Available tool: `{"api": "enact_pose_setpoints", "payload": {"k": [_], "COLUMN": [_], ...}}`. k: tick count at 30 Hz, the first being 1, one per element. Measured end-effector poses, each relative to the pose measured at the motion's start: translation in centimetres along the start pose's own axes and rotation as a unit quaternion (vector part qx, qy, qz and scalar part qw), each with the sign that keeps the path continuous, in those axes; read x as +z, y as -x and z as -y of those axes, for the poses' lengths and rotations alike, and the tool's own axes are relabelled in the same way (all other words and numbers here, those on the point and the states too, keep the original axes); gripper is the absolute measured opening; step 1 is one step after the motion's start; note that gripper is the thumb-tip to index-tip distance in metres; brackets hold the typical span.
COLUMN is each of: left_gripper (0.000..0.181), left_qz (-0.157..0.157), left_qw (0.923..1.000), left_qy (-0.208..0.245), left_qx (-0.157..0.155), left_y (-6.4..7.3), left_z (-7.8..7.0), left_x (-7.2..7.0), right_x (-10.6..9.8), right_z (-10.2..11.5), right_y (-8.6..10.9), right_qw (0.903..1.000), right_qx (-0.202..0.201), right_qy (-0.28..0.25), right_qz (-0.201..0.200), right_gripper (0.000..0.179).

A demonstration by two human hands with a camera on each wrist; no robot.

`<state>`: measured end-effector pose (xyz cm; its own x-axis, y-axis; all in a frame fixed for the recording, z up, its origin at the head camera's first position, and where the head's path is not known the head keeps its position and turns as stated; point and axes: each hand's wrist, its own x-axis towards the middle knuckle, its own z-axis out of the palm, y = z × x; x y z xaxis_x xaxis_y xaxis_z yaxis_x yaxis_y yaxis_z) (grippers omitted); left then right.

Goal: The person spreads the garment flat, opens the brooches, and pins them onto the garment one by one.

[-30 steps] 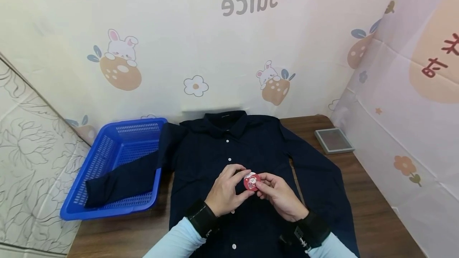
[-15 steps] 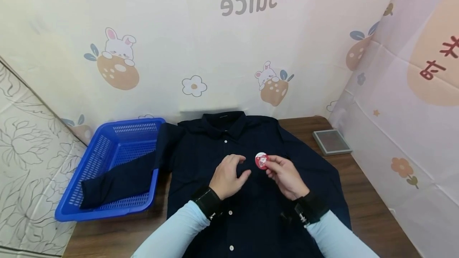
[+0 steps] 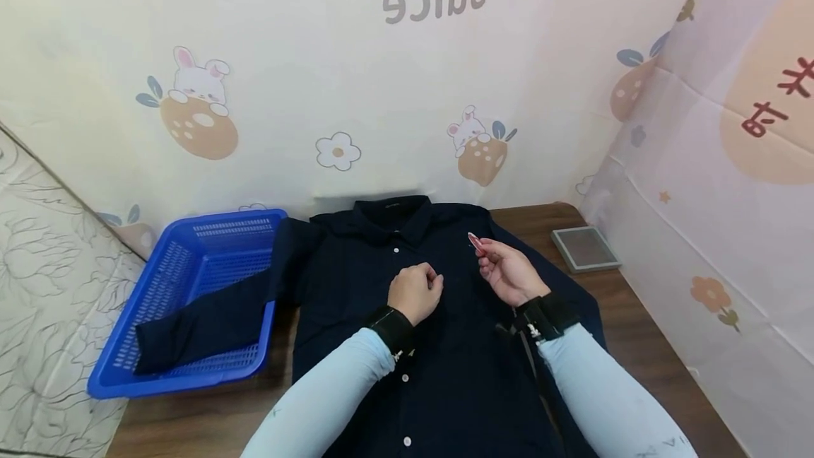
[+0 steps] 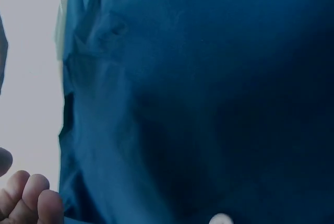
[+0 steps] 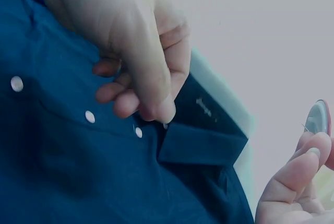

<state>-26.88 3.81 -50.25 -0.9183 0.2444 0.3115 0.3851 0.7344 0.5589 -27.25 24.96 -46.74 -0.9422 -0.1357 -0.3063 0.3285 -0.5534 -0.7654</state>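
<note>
In the head view my right hand pinches a round red pin badge by its edge, above the upper chest of a dark navy button-up shirt. The right wrist view looks onto the badge's silvery back, with a thin wire-like pin on it. My left hand hovers over the shirt's middle, fingers curled in and nothing visible between them. Its thumb and index tips come together near the collar in the right wrist view; whether they touch cloth, I cannot tell.
A blue plastic basket stands on the left, one shirt sleeve draped into it. At the back right of the wooden table lies a small grey-framed square. A printed cloth wall closes off the back.
The left hand has let go of the badge and its fingers have curled in. My right hand has carried the badge up and slightly right, turning it from face-on to nearly edge-on.
</note>
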Motion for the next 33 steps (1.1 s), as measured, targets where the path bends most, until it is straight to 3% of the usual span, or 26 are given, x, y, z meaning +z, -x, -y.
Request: {"api": "enact_pose_setpoints", "payload": {"k": [5, 12, 17, 22, 28, 33], "left_gripper": [0.026, 0.033, 0.039, 0.028, 0.025, 0.024], "left_qz": [0.019, 0.036, 0.064, 0.060, 0.091, 0.085], "left_qw": [0.9970, 0.9905, 0.9874, 0.9852, 0.9825, 0.9816], "left_qy": [-0.011, -0.047, -0.063, -0.089, -0.080, -0.076], "left_qx": [-0.075, -0.124, -0.130, -0.134, -0.142, -0.153], "left_y": [-1.7, -4.5, -5.7, -6.4, -6.5, -6.7], "left_z": [0.3, 1.3, 1.7, 1.6, 1.1, 1.2], "left_x": [1.8, 3.9, 5.1, 5.9, 7.3, 8.4], "right_x": [-0.1, -0.6, -1.1, -1.3, -2.3, -2.6], "right_z": [0.3, 0.4, -0.1, -1.1, -1.9, -2.5], "right_y": [-2.1, -4.7, -5.6, -6.6, -7.0, -7.4], "right_qw": [0.9996, 0.9976, 0.9954, 0.9942, 0.9916, 0.9914], "right_qx": [0.006, 0.017, 0.024, 0.031, 0.026, 0.026], "right_qy": [0.011, 0.043, 0.061, 0.068, 0.075, 0.079], "right_qz": [-0.024, -0.052, -0.070, -0.078, -0.103, -0.102], "right_gripper": [0.010, 0.016, 0.019, 0.021, 0.020, 0.020]}}
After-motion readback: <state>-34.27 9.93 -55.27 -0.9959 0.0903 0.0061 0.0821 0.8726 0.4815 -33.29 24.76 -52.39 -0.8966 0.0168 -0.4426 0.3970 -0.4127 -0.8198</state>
